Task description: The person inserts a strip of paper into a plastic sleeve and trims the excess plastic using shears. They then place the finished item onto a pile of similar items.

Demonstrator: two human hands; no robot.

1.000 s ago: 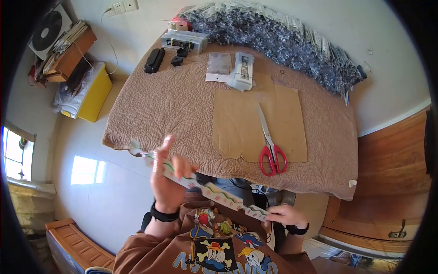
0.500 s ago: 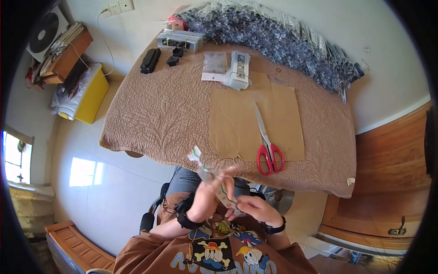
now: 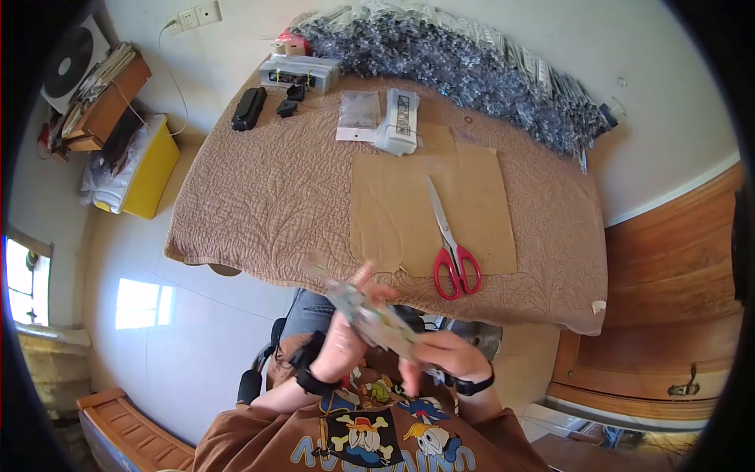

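We see our left hand (image 3: 344, 340) half open against the blurred patterned strip (image 3: 377, 318); whether it grips, we cannot tell. Our right hand (image 3: 450, 358) is closed on the strip's four o'clock end. The strip slants toward ten o'clock, crossing in our view the near edge of the bench (image 3: 259, 181). At the right hand's twelve o'clock, red-handled scissors (image 3: 446, 236) lie on cardboard (image 3: 389, 204).

Our left hand (image 3: 344, 338) and right hand (image 3: 452, 358) held a patterned strip (image 3: 373, 318), blurred, near the counter's (image 3: 259, 197) front edge; red-handled scissors (image 3: 448, 236) lay on a cardboard sheet (image 3: 480, 208), a banded packet (image 3: 399, 122) just beyond.
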